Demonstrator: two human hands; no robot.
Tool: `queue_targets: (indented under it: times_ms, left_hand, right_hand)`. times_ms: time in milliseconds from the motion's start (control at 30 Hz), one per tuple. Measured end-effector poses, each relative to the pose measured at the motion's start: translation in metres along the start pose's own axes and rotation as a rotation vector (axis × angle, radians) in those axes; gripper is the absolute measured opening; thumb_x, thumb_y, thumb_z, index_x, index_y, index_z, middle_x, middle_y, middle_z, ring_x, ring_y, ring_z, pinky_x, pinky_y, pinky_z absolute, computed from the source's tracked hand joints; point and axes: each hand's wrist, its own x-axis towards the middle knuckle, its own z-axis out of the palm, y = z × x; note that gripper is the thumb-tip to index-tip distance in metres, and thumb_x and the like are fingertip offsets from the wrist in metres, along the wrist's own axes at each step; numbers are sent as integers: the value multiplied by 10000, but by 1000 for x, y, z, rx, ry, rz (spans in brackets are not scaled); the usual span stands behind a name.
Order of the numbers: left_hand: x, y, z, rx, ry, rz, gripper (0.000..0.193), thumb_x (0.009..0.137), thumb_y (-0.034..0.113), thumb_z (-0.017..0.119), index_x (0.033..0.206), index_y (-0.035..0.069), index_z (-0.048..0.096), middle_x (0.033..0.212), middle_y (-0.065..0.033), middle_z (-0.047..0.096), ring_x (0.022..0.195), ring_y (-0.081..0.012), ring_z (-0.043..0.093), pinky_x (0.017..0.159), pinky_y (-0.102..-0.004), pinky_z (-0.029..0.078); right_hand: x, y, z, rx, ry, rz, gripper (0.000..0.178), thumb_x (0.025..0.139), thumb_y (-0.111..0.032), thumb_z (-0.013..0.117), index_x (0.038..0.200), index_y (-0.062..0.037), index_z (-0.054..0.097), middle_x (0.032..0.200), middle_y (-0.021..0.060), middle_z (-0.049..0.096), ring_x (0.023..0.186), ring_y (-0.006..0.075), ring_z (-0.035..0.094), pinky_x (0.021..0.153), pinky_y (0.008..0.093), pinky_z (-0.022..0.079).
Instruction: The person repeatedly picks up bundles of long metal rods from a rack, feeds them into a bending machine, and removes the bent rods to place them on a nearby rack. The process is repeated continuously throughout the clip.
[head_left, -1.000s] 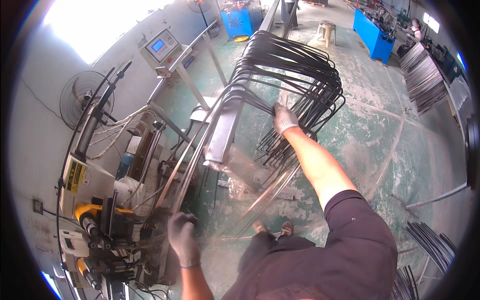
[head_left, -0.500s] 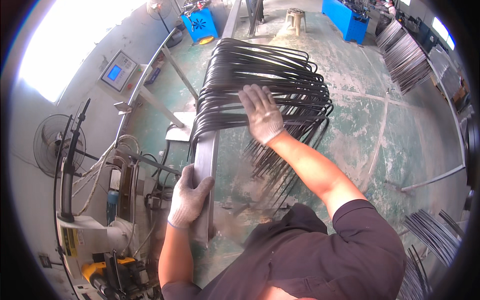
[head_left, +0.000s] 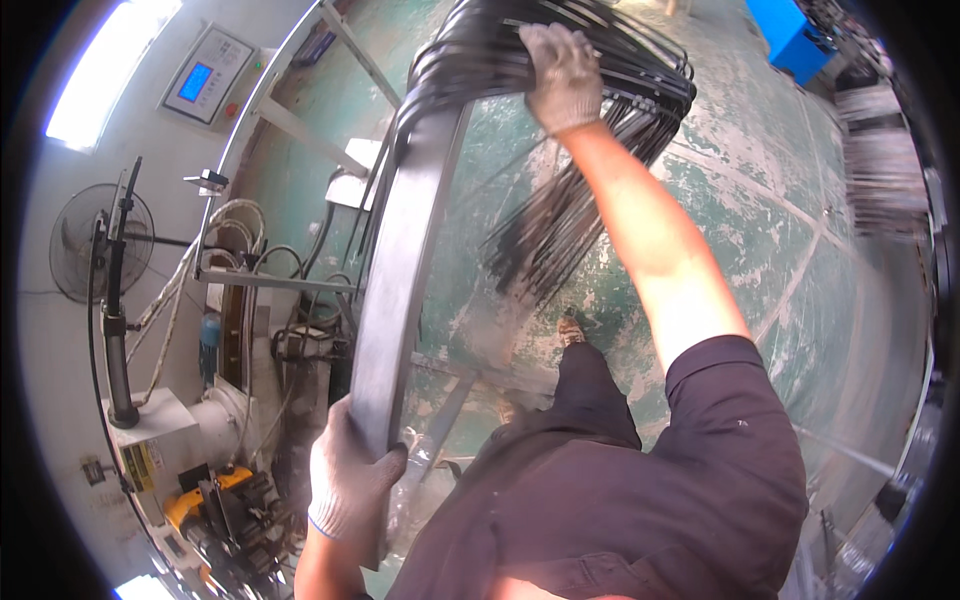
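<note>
A long grey metal beam [head_left: 408, 230] runs away from me at the left of centre. My left hand [head_left: 350, 480], in a pale knitted glove, is wrapped round its near end, thumb on the right side. Across the far part of the beam hangs a thick row of black bent rods [head_left: 450, 75], blurred by motion. My right hand [head_left: 562, 80], also gloved, lies on the top stretch of these rods with its fingers curled over them; the fingertips are partly hidden. The rods' loose ends [head_left: 560, 235] dangle right of the beam.
Left of the beam stand a control panel [head_left: 207, 75] with a blue screen, a wall fan [head_left: 100, 240], and a machine [head_left: 165, 430] with hoses and a yellow part [head_left: 205, 495]. A blue cabinet [head_left: 790, 40] and stacked rods [head_left: 880, 160] are at the far right.
My view has shifted, and the rods now sit farther up the picture. The right hand has gone from flat to curled over the rods. More bare beam separates my hands.
</note>
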Motion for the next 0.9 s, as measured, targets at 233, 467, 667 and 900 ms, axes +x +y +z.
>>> queue_targets:
  times_ms: [233,467,667,900]
  left_hand:
    - [38,53,27,270,222,-209,616,693,79,770,1283,52,597,953,-229,723,890,-435,734,830,-455,579]
    - [45,52,40,329,376,-148,609,672,38,714,1272,55,611,958,-237,704,901,-454,708,836,-474,572]
    - [52,71,43,343,416,-135,654,664,17,706,1308,42,592,1011,-244,703,959,-466,701,858,-497,567]
    - [33,72,50,378,576,38,649,684,-3,727,1318,-29,590,1006,-208,682,920,-430,685,806,-497,556]
  right_hand:
    - [72,132,107,-68,-12,-2,683,803,4,627,1471,-112,543,1477,129,572,1455,365,476,1269,543,312]
    - [145,230,191,38,-285,934,759,1091,-309,458,1745,-261,75,1808,120,143,1662,327,134,1338,418,223]
    - [-8,141,140,-196,-462,566,870,967,-333,688,1648,25,282,1650,309,398,1502,456,443,1238,530,384]
    - [-400,-64,-6,280,-1665,119,548,909,-252,647,1408,-28,614,1367,287,667,1220,412,700,1030,505,576]
